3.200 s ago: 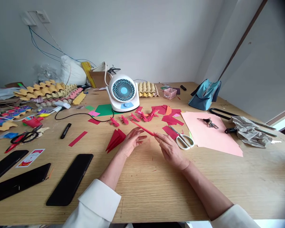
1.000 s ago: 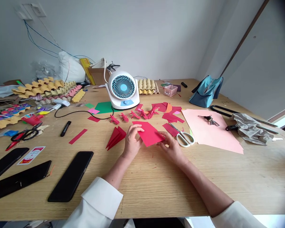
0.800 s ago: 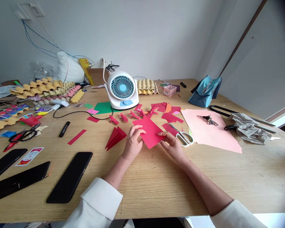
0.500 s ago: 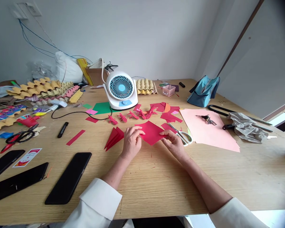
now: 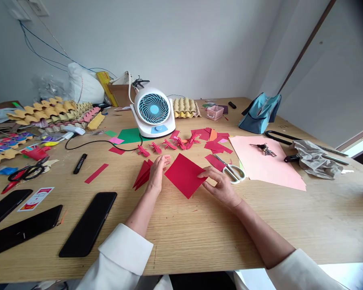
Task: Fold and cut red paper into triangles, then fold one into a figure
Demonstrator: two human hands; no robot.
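A flat red paper square (image 5: 186, 176) is held at its right corner by my right hand (image 5: 219, 185), thumb and fingers pinched on it. My left hand (image 5: 159, 173) is upright just left of the square's left corner, fingers apart from the paper and holding nothing. Folded red paper triangles (image 5: 142, 174) lie beside it, partly hidden by that hand. Behind the square, several small folded red shapes (image 5: 169, 145) stand in a row. White-handled scissors (image 5: 234, 173) rest to the right of my right hand, by red scraps (image 5: 214, 162).
A white fan (image 5: 154, 110) stands at the back. Pink sheets (image 5: 269, 165) with keys (image 5: 266, 150) and a blue bag (image 5: 260, 114) are right. On the left are a black phone (image 5: 89, 223), a marker (image 5: 80, 164), black scissors (image 5: 27, 173) and egg cartons (image 5: 48, 112).
My left hand has let go of the red square and moved a little left. The square has turned and tilted, showing more of its face, while my right hand keeps its corner.
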